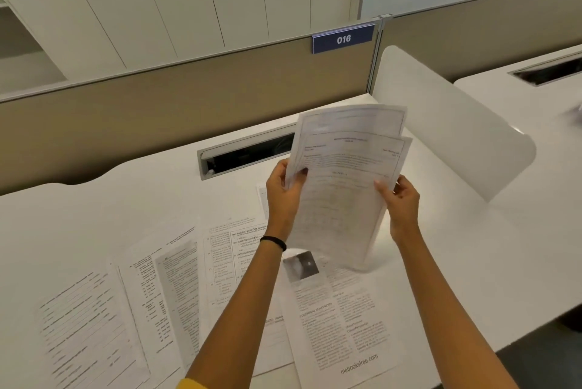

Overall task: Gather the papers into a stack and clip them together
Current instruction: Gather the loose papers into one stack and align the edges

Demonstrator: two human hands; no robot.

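Left hand and right hand each grasp a side of the raised papers; more sheets lie spread along the desk's near edge

head camera looks forward and down, close over the desk

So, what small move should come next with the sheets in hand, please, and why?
Probably tap the held sheets edge-down on the desk to square them: the left hand and right hand grip them in the air with top edges offset, and more papers lie below.
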